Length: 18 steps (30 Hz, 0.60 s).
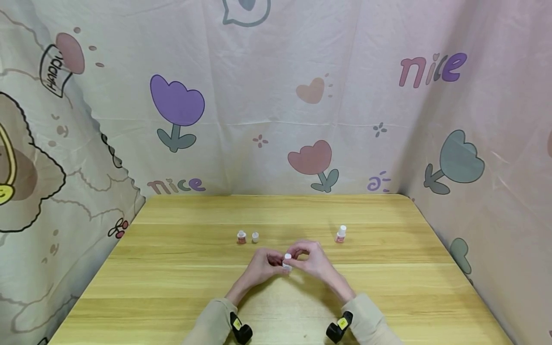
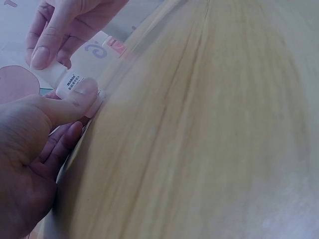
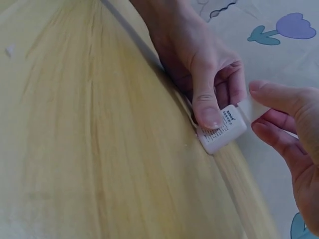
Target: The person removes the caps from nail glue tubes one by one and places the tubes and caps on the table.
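In the head view, my left hand grips a small white bottle near the middle of the table. Its thumb lies along the printed side of the bottle in the right wrist view. From the other side my right hand pinches the white cap at the bottle's top between thumb and fingers. Dark small print shows on the bottle in both wrist views. The left fingers behind the bottle are partly hidden.
Beyond my hands, a small bottle with a red label stands beside a loose white cap. Farther right is a white-capped bottle, also red-labelled. All are on the wooden table, with a printed curtain behind it.
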{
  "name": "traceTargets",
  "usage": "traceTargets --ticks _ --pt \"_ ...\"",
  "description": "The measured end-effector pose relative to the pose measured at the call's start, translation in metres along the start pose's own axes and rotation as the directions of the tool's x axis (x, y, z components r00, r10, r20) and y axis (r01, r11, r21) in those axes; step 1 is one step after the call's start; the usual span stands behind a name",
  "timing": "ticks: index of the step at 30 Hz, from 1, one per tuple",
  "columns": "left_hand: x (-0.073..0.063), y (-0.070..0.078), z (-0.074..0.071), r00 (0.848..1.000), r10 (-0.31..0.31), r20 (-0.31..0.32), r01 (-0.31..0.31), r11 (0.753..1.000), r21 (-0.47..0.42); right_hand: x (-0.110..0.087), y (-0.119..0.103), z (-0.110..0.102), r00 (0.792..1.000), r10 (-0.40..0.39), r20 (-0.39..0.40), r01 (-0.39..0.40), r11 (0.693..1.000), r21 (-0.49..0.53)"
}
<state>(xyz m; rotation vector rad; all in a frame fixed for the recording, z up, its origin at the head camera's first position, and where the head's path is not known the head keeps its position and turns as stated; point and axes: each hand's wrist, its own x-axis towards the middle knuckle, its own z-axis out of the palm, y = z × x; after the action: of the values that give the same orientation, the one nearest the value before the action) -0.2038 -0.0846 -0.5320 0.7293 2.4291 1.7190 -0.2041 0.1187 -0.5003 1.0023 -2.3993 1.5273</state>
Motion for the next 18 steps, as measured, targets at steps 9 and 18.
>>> traceTargets --ticks 9,18 --pt "-0.0009 0.002 -0.0014 1.0 0.009 0.008 -0.009 1.0 0.005 -0.0002 -0.0009 -0.0015 0.999 -0.036 0.025 0.037 0.999 -0.012" --pt "-0.0015 0.0028 -0.0016 1.0 0.01 0.009 -0.01 1.0 0.004 -0.0016 -0.0007 -0.0014 0.998 -0.015 0.057 0.014 0.999 0.031"
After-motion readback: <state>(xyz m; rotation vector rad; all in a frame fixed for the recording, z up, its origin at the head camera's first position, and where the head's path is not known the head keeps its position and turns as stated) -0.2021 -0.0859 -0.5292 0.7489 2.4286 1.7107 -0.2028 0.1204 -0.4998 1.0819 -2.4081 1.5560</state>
